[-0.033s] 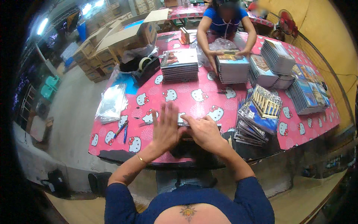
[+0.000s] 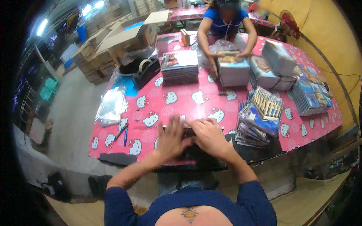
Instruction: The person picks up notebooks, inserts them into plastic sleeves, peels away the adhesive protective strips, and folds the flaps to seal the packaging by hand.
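My left hand (image 2: 171, 139) is stretched out flat and smeared by motion, its fingers pointing to the far side of the table. It lies over the left part of a dark flat thing (image 2: 192, 153) at the near table edge. My right hand (image 2: 209, 136) bends its closed fingers over the right part of that thing, thumb side toward my left hand. Both hands hide most of it, so its kind cannot be made out. To the right lies a loose, fanned pile of spiral-bound notebooks (image 2: 264, 113) with picture covers.
Across the pink table (image 2: 181, 107), a person (image 2: 226, 28) in blue holds a notebook stack (image 2: 233, 71). More stacks (image 2: 180, 66) stand beside it. At the left lie clear plastic sleeves (image 2: 112, 105), pens (image 2: 125, 136) and a black tape holder (image 2: 147, 71). Cardboard boxes (image 2: 120, 41) stand behind.
My left hand has dropped slightly toward me and blurred. My right hand has stayed nearly in place, its fingers a little lower. The whole view has shifted slightly.
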